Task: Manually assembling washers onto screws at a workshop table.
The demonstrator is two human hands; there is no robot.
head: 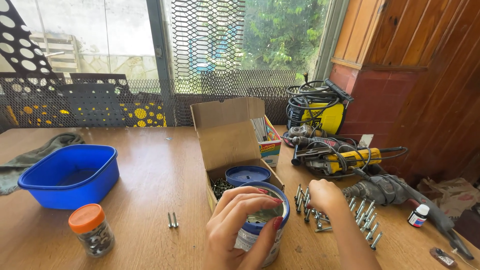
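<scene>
My left hand [240, 225] is wrapped around a round tin [267, 216] with a blue rim, open at the top, standing on the wooden table [150, 190]. My right hand [325, 196] rests fingers-down on a pile of metal bolts [362, 217] spread on the table to the right of the tin. Whether it pinches a bolt is hidden. Behind the tin stands an open cardboard box [227, 135] holding dark screws and a blue lid [247, 175].
A blue plastic tub [72, 175] sits at the left, a clear jar with an orange cap [92, 230] in front of it, two loose bolts [172, 220] between. Power tools with cables [345, 157] and a drill [390, 192] crowd the right. A small bottle [418, 215] stands near the right edge.
</scene>
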